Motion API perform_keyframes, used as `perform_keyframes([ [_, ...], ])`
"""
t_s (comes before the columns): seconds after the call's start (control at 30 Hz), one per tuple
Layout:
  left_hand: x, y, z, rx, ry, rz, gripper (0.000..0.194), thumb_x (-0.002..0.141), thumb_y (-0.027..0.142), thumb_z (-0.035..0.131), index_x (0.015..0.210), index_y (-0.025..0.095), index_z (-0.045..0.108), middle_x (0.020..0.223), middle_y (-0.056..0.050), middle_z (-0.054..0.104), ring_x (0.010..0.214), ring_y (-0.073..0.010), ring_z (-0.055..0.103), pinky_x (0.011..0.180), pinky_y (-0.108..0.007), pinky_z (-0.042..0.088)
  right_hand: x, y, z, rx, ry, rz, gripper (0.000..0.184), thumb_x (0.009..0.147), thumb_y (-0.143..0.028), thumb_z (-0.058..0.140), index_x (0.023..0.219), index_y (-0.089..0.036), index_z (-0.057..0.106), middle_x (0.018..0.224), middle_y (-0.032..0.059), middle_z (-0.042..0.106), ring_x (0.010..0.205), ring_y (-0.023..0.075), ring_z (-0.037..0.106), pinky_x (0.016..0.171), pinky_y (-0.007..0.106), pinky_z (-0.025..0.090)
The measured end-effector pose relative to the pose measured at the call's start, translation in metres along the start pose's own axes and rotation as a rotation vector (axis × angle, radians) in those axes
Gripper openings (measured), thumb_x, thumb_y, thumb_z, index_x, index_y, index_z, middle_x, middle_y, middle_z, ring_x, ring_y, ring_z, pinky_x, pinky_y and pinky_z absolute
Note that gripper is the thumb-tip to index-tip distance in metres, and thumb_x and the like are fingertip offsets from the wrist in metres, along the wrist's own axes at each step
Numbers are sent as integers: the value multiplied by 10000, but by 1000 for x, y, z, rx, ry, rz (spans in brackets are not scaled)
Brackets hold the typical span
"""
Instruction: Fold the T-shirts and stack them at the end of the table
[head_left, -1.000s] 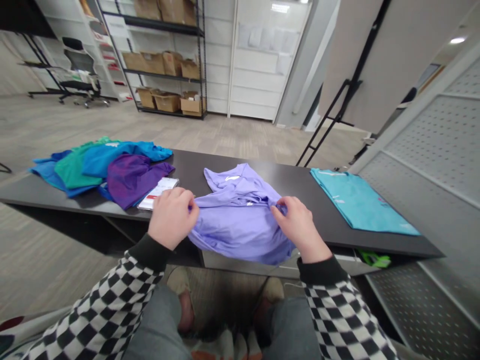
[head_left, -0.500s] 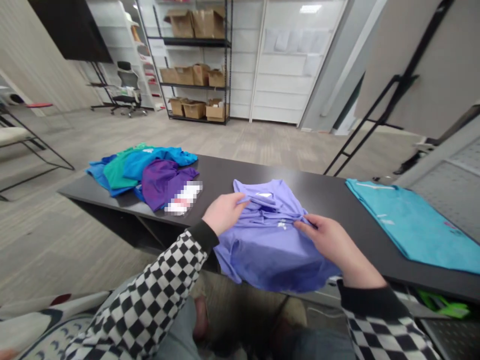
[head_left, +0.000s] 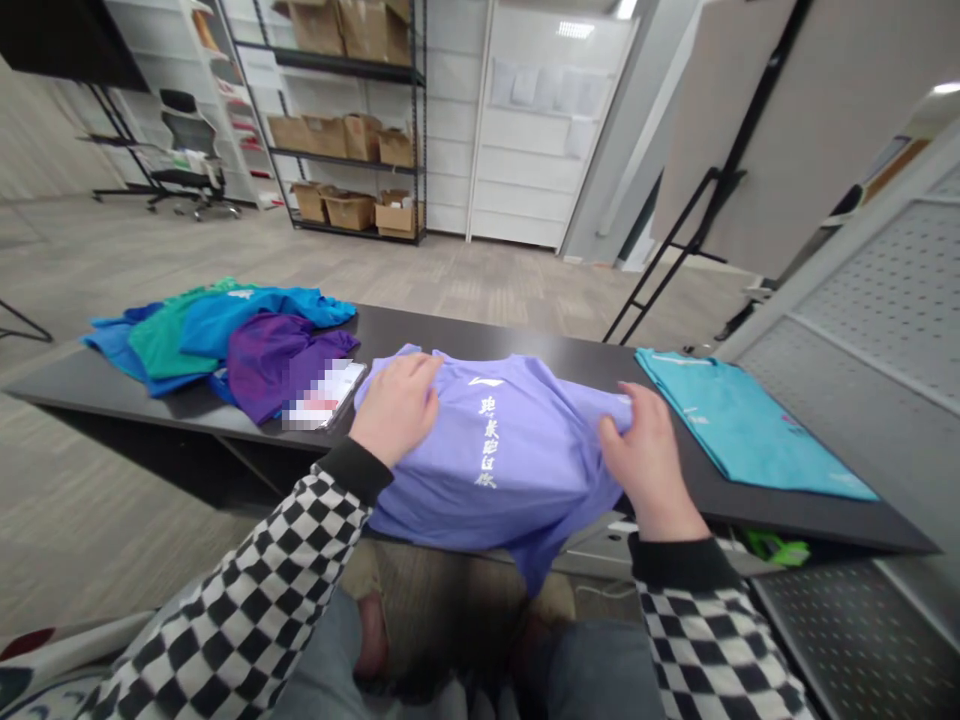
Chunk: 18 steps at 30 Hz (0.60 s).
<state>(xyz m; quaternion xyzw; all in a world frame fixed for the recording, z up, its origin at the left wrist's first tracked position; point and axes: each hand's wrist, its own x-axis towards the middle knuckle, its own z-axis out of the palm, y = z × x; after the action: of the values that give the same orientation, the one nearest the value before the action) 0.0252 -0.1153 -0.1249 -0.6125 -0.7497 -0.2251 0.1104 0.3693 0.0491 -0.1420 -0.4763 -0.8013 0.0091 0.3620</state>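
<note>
The left hand lies spread on a lavender short-sleeved T-shirt on a dark table, the right hand curled against the shirt's right edge.

One head-worn camera looks forward and down from above the lap, close over the left hand and right hand, the table just beyond, shelves far off.

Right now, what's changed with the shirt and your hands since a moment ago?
The lavender T-shirt went from bunched up to spread out, its white print now showing. The left hand now lies open on it, and the right hand rests at its right side, no longer pinching. The shirt pile and teal shirt stayed put.
</note>
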Motion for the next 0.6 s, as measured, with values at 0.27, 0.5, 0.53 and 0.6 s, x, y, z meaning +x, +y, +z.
perform_keyframes([
  [0.27, 0, 3, 22, 14, -415, -20, 958, 1020, 823, 547, 1784, 248, 484, 1909, -130, 291, 1759, -444, 268, 1425, -604, 237, -8, -21, 20, -80, -641, -51, 742, 1080, -580, 609, 1734, -238, 531, 1852, 142, 408, 1734, 434, 329, 1396, 703, 280],
  [0.5, 64, -15, 25, 82, -648, -88, 1323, 801, 1076, 533, 1864, 330, 280, 1945, -127, 133, 1772, -528, 123, 1406, -684, 179, 14, 0, 11, -195, -720, 80, 1028, 1011, -767, 662, 1833, -234, 349, 1912, 172, 247, 1776, 425, 208, 1417, 671, 211],
  [0.53, 74, -15, 32, 89, -649, -90, 1319, 802, 1081, 519, 1866, 341, 270, 1947, -119, 126, 1771, -532, 117, 1403, -694, 172, 17, 2, 13, -202, -733, 82, 1045, 1009, -784, 652, 1840, -237, 330, 1916, 168, 235, 1780, 421, 191, 1420, 666, 201],
  [0.6, 92, -13, 47, 103, -623, -95, 1236, 863, 1056, 453, 1865, 357, 265, 1950, -100, 121, 1772, -530, 113, 1400, -711, 149, 23, 6, 18, -217, -741, 91, 1066, 1012, -815, 617, 1848, -233, 303, 1923, 162, 214, 1787, 411, 164, 1421, 664, 186],
])
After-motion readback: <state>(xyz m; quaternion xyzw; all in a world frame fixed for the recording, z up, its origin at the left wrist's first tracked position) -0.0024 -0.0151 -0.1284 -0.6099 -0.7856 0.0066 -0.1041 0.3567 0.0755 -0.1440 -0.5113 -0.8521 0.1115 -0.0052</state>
